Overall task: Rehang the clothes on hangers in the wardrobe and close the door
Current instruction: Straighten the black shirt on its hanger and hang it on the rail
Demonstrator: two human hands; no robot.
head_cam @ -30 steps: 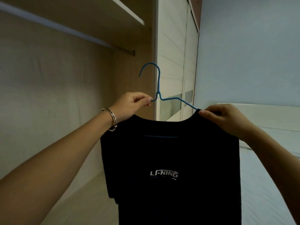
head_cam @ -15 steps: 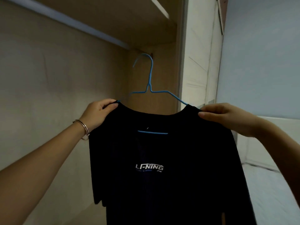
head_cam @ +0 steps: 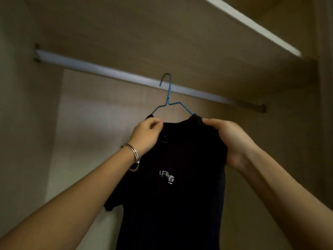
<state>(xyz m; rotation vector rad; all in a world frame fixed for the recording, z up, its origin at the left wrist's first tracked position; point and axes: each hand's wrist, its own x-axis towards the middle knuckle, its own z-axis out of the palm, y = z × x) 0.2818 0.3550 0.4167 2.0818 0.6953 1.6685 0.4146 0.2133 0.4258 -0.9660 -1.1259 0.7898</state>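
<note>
Both hands, left hand [head_cam: 146, 135] and right hand [head_cam: 228, 139], pinch the black logo T-shirt [head_cam: 173, 177] on its blue wire hanger [head_cam: 169, 98] at the grey wardrobe rail [head_cam: 126, 76]; early release risks an unseated hook dropping.

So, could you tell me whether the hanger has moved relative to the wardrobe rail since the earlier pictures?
Yes. The hanger has gone up and into the wardrobe: its hook, earlier below and off the rail's end, now overlaps the rail. Whether it is hooked on is unclear.
</note>
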